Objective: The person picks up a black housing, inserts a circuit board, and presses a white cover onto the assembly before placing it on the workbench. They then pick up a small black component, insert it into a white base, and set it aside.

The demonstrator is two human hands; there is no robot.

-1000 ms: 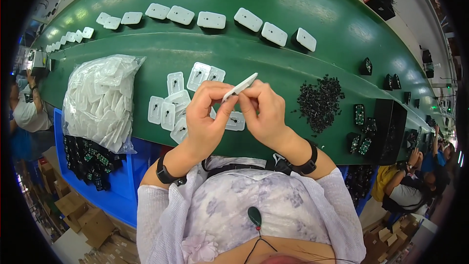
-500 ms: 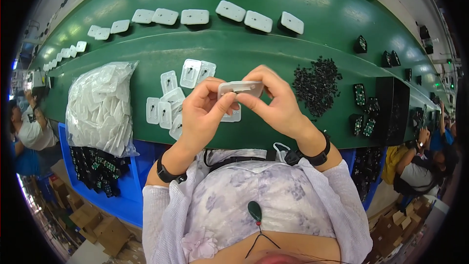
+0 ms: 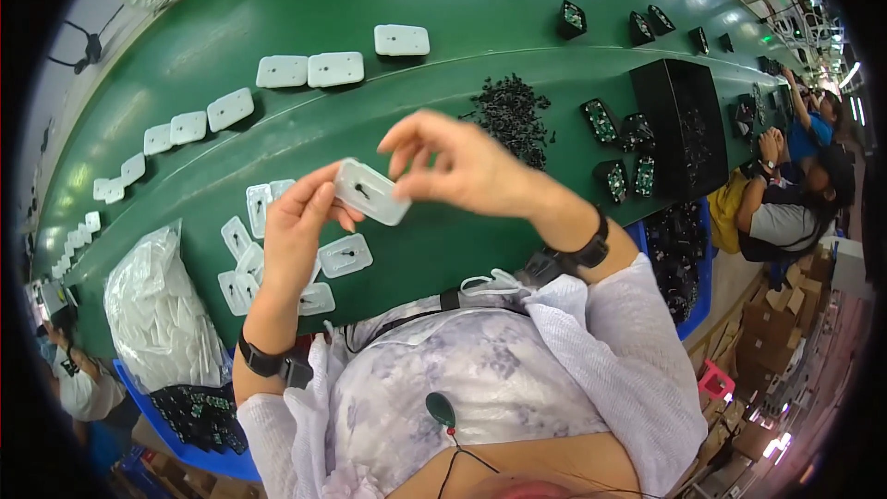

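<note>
My left hand [image 3: 302,212] pinches a white plastic cover [image 3: 371,192] at its left end. The cover is a shallow rounded rectangle, tilted, with a small black part in its middle. My right hand [image 3: 450,159] is close to the cover's right end, its fingers curled but apart from the thumb and slightly blurred. Whether the thumb touches the cover's edge is unclear. Below and behind my left hand lie several similar covers [image 3: 346,255] with black parts in them. A heap of small black parts [image 3: 511,120] is on the green table beyond my right hand.
A clear bag of white covers [image 3: 159,310] stands at left, above a blue bin [image 3: 231,464]. White-topped units [image 3: 335,69] line the far strip. At right are black housings with green boards [image 3: 601,120], a black box [image 3: 658,134] and another blue bin [image 3: 706,268]. Co-workers sit at both sides.
Both hands were together on the cover; my right hand has come off its former grip and opened. The cover now tilts with its inner side showing. The whole view has shifted and turned.
</note>
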